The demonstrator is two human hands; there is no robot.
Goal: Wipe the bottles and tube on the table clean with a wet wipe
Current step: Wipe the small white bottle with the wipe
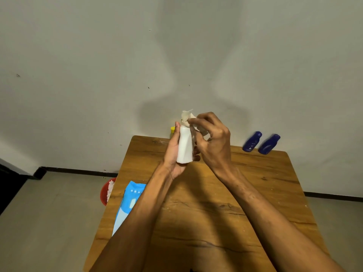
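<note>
My left hand (172, 154) grips a white bottle (184, 147) upright above the far middle of the wooden table (255, 193). My right hand (212, 142) pinches a crumpled white wet wipe (186, 116) against the bottle's top. Two dark blue bottles (252, 141) (269, 144) stand side by side at the table's far right edge. Behind my left hand, only the yellow cap (172, 129) of another item shows.
A blue and white wet wipe pack (127, 205) lies at the table's left edge. On the floor to the left stands a red bin (104, 193) with white wipes in it. A grey wall rises just behind the table.
</note>
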